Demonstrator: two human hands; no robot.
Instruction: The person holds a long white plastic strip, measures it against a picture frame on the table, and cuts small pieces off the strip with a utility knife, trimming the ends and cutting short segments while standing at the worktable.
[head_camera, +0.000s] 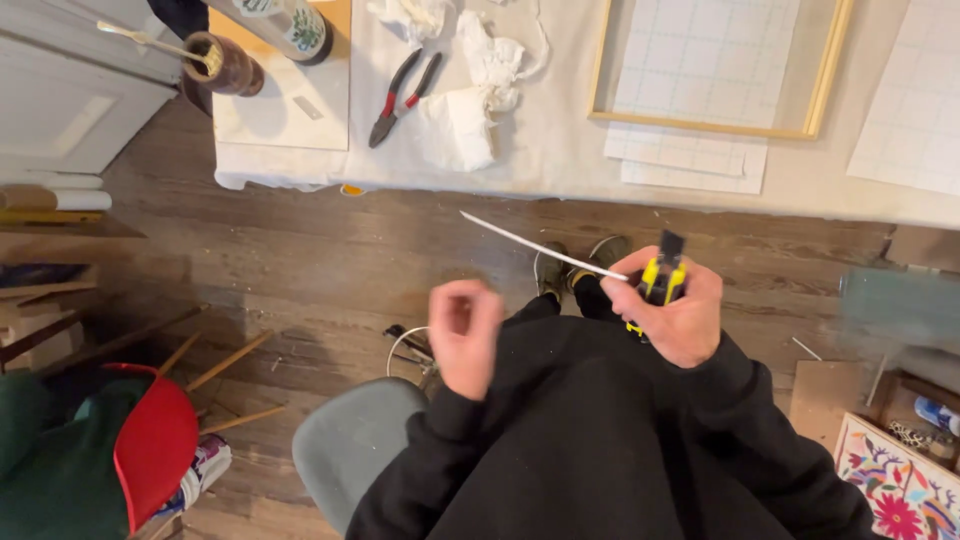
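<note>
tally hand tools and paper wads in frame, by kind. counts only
Pliers: 1, on the table
Utility knife: 1, yellow and black, in the right hand, which also pinches a thin white strip
Crumpled paper wads: 3, on the table
Left hand holds nothing that shows.
Total: 5

place: home craft workshop — cloth-covered worktable (560, 150) | pliers (403, 97) | wooden frame (716, 125) | wood scraps (228, 362)
</note>
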